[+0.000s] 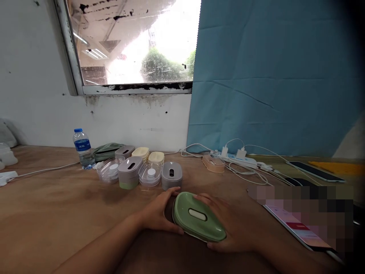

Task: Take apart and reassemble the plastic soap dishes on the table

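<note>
A green oval plastic box with a glossy top and a pale oblong inset lies tilted between my hands, low in the middle of the head view. A thin pale rim shows along its lower edge. My right hand wraps round its right end, fingers over the far side and thumb at the near edge. On the left end, my left hand curves about it, thumb at the near edge and fingers at the far corner. The box's underside is hidden. Just beyond my left fingertips stands a grey lidded container.
Behind stand another grey container with a green base, clear tubs, cream containers, a green pouch and a water bottle. Rightward lie a peach lid, a power strip with cables, a phone and a lit tablet.
</note>
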{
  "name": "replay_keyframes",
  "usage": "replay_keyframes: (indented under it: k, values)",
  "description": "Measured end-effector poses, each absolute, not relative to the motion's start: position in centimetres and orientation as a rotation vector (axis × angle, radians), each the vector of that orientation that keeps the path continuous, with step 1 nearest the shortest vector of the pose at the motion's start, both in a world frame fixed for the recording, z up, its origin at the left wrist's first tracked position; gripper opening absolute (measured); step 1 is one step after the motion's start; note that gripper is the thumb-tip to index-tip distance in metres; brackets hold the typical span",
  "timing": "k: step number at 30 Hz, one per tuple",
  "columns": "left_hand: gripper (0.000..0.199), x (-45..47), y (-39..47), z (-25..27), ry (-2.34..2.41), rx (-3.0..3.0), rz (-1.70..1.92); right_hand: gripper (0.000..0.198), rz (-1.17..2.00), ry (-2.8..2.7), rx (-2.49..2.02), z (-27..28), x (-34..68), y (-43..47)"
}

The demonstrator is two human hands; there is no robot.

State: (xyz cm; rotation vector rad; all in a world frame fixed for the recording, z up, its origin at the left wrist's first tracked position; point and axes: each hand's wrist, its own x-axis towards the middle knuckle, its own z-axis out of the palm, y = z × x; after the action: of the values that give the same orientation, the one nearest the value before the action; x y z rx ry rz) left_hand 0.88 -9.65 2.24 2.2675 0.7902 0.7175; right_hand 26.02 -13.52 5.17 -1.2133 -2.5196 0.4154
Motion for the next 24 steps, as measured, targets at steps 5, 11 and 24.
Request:
replay_keyframes:
  k: [5,11,24]
  values:
    - [0.103,0.5,-9.3,2.1,0.772,2.301,0.703,0.091,0.405,-2.517,-1.194,4.0,26.3,-13.0]
    - [0.104,0.3,-8.9,1.9,0.776,2.315,0.691,0.091,0.454,-2.465,-1.189,3.9,26.1,-13.1]
    - [0.099,0.3,-8.9,2.4,0.802,2.432,0.589,0.093,0.217,-2.414,-1.054,2.8,26.5,-12.6]
